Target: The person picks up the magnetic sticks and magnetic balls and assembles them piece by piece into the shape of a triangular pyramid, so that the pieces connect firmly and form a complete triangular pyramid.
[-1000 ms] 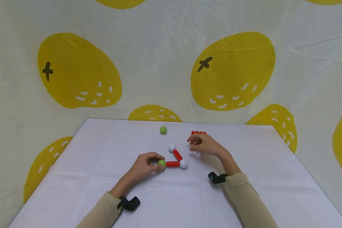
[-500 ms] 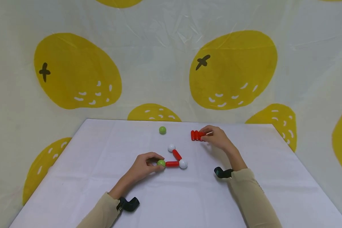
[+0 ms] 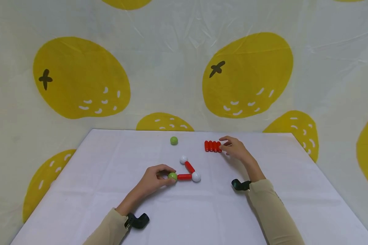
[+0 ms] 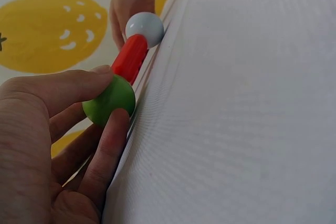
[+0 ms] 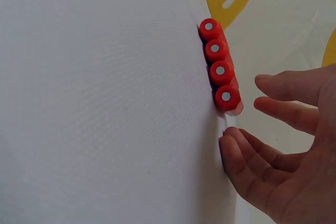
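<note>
My left hand pinches a green ball between thumb and fingers, low over the white tabletop. From that ball a red rod runs right to a white ball. Another red rod slants back from there to a second white ball. At the right end of a row of several red rods, my right hand has its fingers spread and loosely bent. In the right wrist view, a gap shows between its fingertips and the rods, whose ends have pale round centres.
A loose green ball lies near the back of the white table. Behind the far edge hangs a pale cloth printed with yellow fruit. Dark wrist cameras sit below both hands.
My right hand has moved right and back to the row's right end. Half a second ago its fingers overlapped the rods; now the whole row shows. My left hand has stayed on the green ball.
</note>
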Demonstrator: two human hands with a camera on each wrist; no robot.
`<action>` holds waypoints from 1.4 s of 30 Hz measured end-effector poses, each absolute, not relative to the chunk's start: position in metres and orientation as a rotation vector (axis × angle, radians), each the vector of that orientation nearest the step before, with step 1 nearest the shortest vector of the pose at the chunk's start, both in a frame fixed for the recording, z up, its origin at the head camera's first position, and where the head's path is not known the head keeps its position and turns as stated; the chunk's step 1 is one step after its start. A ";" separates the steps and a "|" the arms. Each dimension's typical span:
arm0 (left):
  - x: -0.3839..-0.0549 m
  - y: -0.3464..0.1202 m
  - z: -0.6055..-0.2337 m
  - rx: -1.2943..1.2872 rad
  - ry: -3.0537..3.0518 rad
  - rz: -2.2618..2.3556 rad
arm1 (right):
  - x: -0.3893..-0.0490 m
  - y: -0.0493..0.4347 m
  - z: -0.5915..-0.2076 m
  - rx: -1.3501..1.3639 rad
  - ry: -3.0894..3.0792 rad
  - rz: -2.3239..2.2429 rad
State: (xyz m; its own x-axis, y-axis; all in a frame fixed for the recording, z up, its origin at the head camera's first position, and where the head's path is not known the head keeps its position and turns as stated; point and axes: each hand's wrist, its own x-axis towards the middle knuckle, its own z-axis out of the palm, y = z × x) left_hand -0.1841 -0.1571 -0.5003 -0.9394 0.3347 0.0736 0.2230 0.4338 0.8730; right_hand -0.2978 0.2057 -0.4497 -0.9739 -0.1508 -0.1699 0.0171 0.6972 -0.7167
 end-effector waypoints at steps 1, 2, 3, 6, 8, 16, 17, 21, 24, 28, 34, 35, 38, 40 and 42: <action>-0.184 -0.157 -0.500 0.495 2.562 1.532 | -0.298 0.206 -0.450 -0.107 2.678 -1.139; -0.184 -0.158 -0.500 0.493 2.559 1.533 | -0.298 0.206 -0.450 -0.107 2.670 -1.140; -0.183 -0.158 -0.500 0.493 2.555 1.534 | -0.298 0.206 -0.451 -0.106 2.666 -1.141; -0.183 -0.158 -0.499 0.507 2.554 1.537 | -0.298 0.207 -0.452 -0.120 2.662 -1.135; -0.183 -0.158 -0.500 0.511 2.556 1.537 | -0.298 0.208 -0.452 -0.129 2.659 -1.131; -0.183 -0.157 -0.500 0.508 2.551 1.545 | -0.304 0.212 -0.459 -0.123 2.687 -1.122; -0.183 -0.156 -0.500 0.509 2.549 1.549 | -0.305 0.213 -0.459 -0.119 2.684 -1.127; -0.184 -0.154 -0.500 0.514 2.548 1.547 | -0.306 0.216 -0.460 -0.118 2.668 -1.125; -0.185 -0.154 -0.500 0.516 2.545 1.548 | -0.305 0.218 -0.460 -0.126 2.665 -1.110; -0.186 -0.153 -0.501 0.514 2.537 1.550 | -0.304 0.219 -0.461 -0.135 2.659 -1.103; -0.187 -0.154 -0.501 0.526 2.540 1.550 | -0.303 0.220 -0.459 -0.156 2.635 -1.082; -0.187 -0.154 -0.501 0.529 2.544 1.551 | -0.303 0.220 -0.459 -0.163 2.637 -1.081; -0.187 -0.153 -0.501 0.523 2.552 1.543 | -0.303 0.220 -0.459 -0.173 2.646 -1.085; -0.186 -0.153 -0.500 0.520 2.553 1.537 | -0.303 0.221 -0.459 -0.177 2.653 -1.079; -0.186 -0.153 -0.500 0.518 2.552 1.535 | -0.303 0.222 -0.459 -0.163 2.658 -1.072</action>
